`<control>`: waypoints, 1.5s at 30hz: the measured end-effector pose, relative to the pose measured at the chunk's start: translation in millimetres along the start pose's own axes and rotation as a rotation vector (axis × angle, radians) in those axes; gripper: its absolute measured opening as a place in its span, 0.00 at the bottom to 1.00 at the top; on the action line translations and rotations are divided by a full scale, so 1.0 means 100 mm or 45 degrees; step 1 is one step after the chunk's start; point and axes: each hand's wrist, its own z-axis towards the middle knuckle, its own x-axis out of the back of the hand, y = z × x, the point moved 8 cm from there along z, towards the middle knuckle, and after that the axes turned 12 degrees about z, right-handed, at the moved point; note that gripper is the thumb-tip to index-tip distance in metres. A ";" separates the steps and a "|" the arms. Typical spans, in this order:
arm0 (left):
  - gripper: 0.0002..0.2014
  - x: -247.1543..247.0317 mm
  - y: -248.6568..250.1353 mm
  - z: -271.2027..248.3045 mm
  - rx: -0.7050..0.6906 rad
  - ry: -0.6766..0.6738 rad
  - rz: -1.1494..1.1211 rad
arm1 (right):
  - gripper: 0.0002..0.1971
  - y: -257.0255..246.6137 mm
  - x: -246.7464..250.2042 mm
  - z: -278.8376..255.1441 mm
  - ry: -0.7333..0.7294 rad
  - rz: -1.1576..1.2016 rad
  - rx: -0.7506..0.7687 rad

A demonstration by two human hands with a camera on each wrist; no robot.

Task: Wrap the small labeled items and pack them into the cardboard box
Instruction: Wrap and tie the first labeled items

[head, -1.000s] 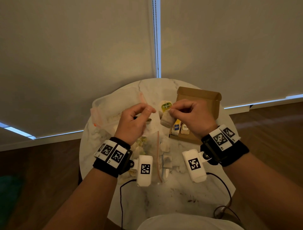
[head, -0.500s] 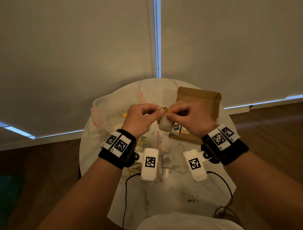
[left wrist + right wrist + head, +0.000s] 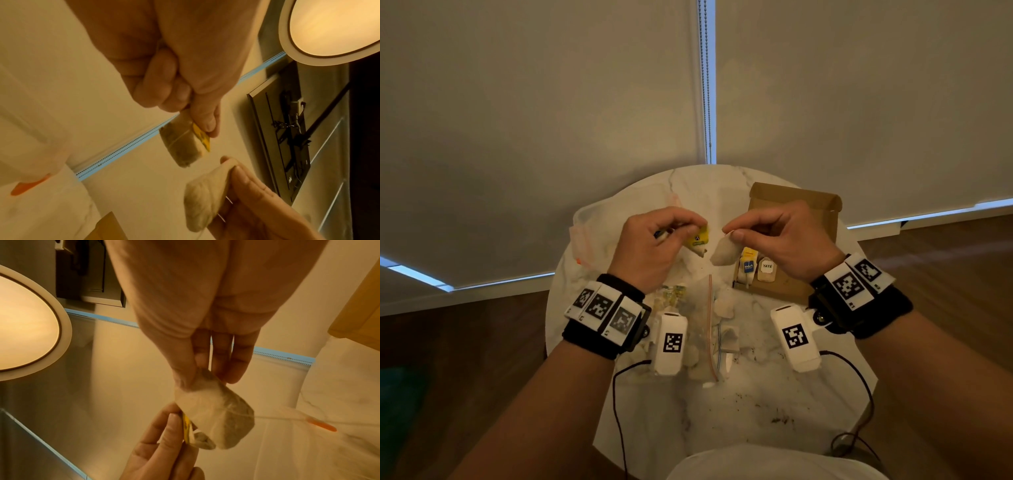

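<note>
Over the round marble table my left hand (image 3: 699, 229) pinches a tea bag with a yellow label (image 3: 698, 240); in the left wrist view the thumb presses the yellow tag on this bag (image 3: 183, 146). A short gap to the right, my right hand (image 3: 732, 233) pinches the top of a plain tan tea bag (image 3: 725, 254), which hangs below the fingers (image 3: 216, 408). Behind the right hand lies the open cardboard box (image 3: 796, 202), holding a blue-labelled bag (image 3: 748, 268) and a bag marked YATE (image 3: 767, 267).
A clear zip bag with a red strip (image 3: 709, 329) and loose tea bags (image 3: 724, 306) lie between my wrists. At the table's far left sits a clear plastic bag with orange trim (image 3: 580, 245). Cables trail over the near edge of the table (image 3: 722, 414).
My hands met half a second ago with both bags touching; now they have drawn apart, the left taking the yellow-labelled bag and the right keeping the plain one.
</note>
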 end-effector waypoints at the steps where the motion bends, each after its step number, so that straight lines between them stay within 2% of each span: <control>1: 0.09 0.00 -0.01 -0.01 -0.001 -0.009 -0.016 | 0.08 -0.01 0.00 0.02 -0.005 -0.017 0.007; 6: 0.07 -0.01 -0.05 -0.04 0.111 -0.040 -0.096 | 0.08 -0.04 0.02 0.08 0.021 -0.018 0.032; 10: 0.11 -0.01 -0.01 -0.03 -0.035 -0.012 0.026 | 0.08 -0.05 0.03 0.09 0.059 0.015 0.053; 12: 0.09 -0.02 0.01 -0.01 -0.081 -0.006 0.103 | 0.08 -0.05 0.03 0.09 0.078 0.051 0.061; 15: 0.04 -0.06 0.09 0.00 -0.114 -0.007 0.127 | 0.09 -0.04 0.03 0.10 0.102 0.101 0.059; 22: 0.08 -0.11 0.19 0.04 -0.122 0.020 0.077 | 0.08 -0.04 0.08 0.08 0.196 0.083 0.092; 26: 0.03 -0.11 0.18 0.07 -0.138 0.033 0.117 | 0.10 -0.02 0.09 0.06 0.219 0.109 0.091; 28: 0.02 -0.09 0.19 0.09 -0.139 0.051 0.116 | 0.16 0.06 0.07 0.05 0.156 0.108 0.004; 30: 0.02 -0.07 0.17 0.10 -0.099 0.064 0.081 | 0.19 0.26 0.00 0.00 0.052 0.058 -0.167; 33: 0.04 -0.06 0.11 0.13 -0.019 0.070 0.022 | 0.10 0.56 -0.08 -0.12 -0.028 -0.014 -0.356; 35: 0.04 -0.05 0.08 0.14 0.018 0.078 -0.009 | 0.08 0.64 -0.13 -0.19 -0.029 0.030 -0.387; 40: 0.03 -0.06 0.04 0.15 0.063 0.066 -0.032 | 0.08 0.65 -0.22 -0.26 -0.069 0.141 -0.363; 45: 0.03 -0.08 0.05 0.16 0.055 0.040 -0.056 | 0.09 0.74 -0.33 -0.35 -0.125 0.323 -0.461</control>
